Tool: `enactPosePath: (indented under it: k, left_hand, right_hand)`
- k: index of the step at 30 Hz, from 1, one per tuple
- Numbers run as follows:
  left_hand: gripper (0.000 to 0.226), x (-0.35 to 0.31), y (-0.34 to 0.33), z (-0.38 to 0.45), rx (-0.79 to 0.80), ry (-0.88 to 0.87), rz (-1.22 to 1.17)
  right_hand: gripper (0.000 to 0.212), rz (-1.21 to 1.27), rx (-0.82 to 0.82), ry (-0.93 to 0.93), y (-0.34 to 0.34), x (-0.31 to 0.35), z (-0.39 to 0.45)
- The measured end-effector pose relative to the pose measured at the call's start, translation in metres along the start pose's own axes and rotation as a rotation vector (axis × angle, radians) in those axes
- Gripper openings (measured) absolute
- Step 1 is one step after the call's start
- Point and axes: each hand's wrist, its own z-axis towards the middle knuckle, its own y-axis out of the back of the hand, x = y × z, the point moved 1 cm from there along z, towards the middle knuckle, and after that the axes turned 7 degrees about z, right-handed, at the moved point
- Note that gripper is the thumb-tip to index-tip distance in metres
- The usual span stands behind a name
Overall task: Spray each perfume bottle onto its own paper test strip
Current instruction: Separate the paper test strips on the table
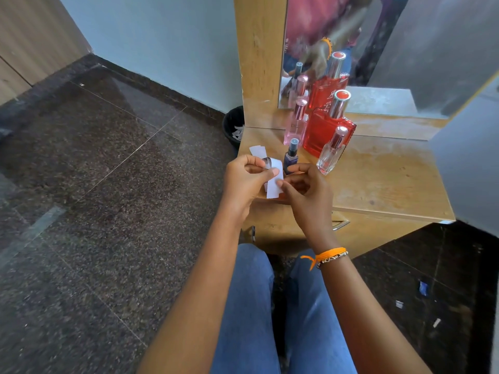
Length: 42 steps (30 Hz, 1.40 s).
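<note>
Both hands meet over the near left corner of the wooden dresser top (383,182). My left hand (247,179) pinches white paper test strips (274,179) between thumb and fingers. My right hand (305,193) pinches the same strips from the right side. Another white strip (258,151) lies on the dresser just beyond my left hand. Behind the hands stand a small dark blue spray bottle (291,156), a clear bottle (330,152), a large red bottle (328,130) and a slim pink bottle (295,125), all upright.
A mirror (378,49) stands behind the bottles and reflects them. A black bin (232,125) with paper scraps sits on the floor left of the dresser. A drawer handle (341,225) sticks out under the top. My legs in jeans are below.
</note>
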Motion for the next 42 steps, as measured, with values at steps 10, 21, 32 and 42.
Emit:
enactPosePath:
  k: [10, 21, 32, 42]
  left_hand:
    - [0.011, -0.003, 0.004, 0.005, -0.114, -0.098, 0.165]
    - [0.019, -0.005, -0.009, 0.002, -0.157, -0.165, 0.335]
    - [0.028, -0.007, -0.012, 0.002, -0.209, -0.171, 0.436]
    - [0.023, -0.004, -0.011, 0.003, -0.269, -0.228, 0.537]
  right_hand:
    - [0.022, 0.19, 0.04, -0.109, 0.005, 0.003, 0.006]
    - [0.043, 0.123, 0.251, 0.002, 0.011, 0.011, 0.007]
    - [0.05, 0.196, 0.219, 0.003, 0.013, 0.015, 0.007]
    - [0.047, 0.181, 0.285, -0.053, 0.017, 0.017, -0.003]
